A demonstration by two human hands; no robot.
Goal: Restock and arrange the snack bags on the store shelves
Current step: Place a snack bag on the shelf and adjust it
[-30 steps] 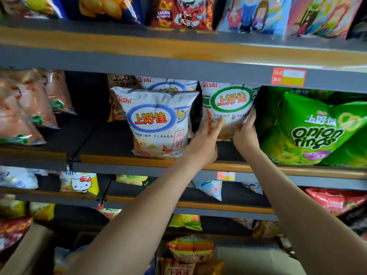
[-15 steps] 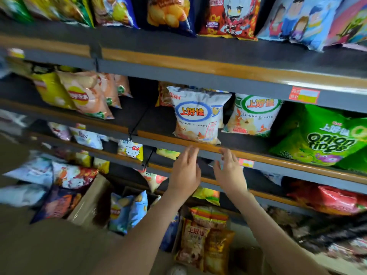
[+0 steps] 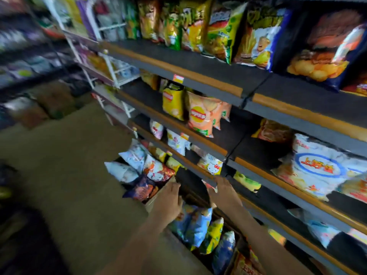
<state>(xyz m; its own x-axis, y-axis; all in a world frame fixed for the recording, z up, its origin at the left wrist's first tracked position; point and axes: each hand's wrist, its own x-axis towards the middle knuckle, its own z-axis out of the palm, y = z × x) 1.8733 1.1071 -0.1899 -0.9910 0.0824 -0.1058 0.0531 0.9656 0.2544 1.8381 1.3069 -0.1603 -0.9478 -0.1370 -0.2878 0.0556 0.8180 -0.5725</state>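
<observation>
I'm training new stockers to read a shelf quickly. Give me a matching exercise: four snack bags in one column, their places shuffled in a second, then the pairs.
Bags
1. dark blue chip bag
2. yellow bag
3. Hello Kitty bag
4. white bag with blue oval

Places
A. just above the right hand
B. second shelf, right section
C. top shelf, far right
D. second shelf, left section, beside a peach bag

Pairs: 1-C, 2-D, 3-A, 4-B
</observation>
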